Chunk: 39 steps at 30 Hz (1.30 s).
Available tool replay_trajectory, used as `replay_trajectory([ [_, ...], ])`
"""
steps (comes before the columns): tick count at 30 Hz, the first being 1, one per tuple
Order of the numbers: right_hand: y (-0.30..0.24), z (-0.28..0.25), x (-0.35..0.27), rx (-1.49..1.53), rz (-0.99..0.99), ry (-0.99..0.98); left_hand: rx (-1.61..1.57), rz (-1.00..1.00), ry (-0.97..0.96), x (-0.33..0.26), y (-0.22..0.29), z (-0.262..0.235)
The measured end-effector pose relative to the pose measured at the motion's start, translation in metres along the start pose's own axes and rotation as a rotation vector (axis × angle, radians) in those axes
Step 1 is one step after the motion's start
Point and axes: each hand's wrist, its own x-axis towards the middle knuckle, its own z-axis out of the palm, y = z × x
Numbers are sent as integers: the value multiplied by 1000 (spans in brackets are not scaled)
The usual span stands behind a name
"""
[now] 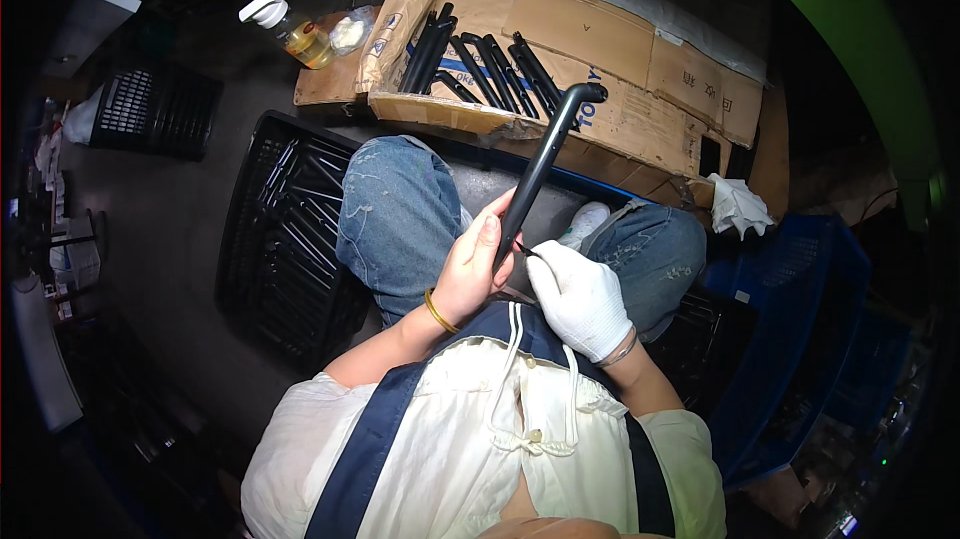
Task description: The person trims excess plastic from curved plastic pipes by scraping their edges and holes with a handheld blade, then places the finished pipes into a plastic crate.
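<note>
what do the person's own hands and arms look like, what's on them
The left hand is ungloved, with a smooth yellow-gold bangle at its wrist. The right hand wears a white knit glove, with a thin band just behind it. Both cream sleeves leave the forearms uncovered.

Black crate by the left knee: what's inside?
Long black parts, piled up. The top ones hide anything beneath, and the left leg covers part of the crate.
</note>
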Motion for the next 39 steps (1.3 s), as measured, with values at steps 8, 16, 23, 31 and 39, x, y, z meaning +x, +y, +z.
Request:
replay_trajectory([
  [8, 0, 10, 4, -7, 35, -39, 29, 57, -14, -3, 1, 0],
  [16, 3, 11, 4, -13, 14, -19, 52, 59, -24, -3, 1, 0],
  [23, -2, 7, 5, 12, 65, -59, 36, 46, -13, -3, 0, 2],
  [31, 1, 7, 4, -46, 54, -92, 80, 88, -89, -5, -6, -1],
  [39, 6, 15, 3, -78, 83, -156, 185, 148, -139, -7, -11, 0],
])
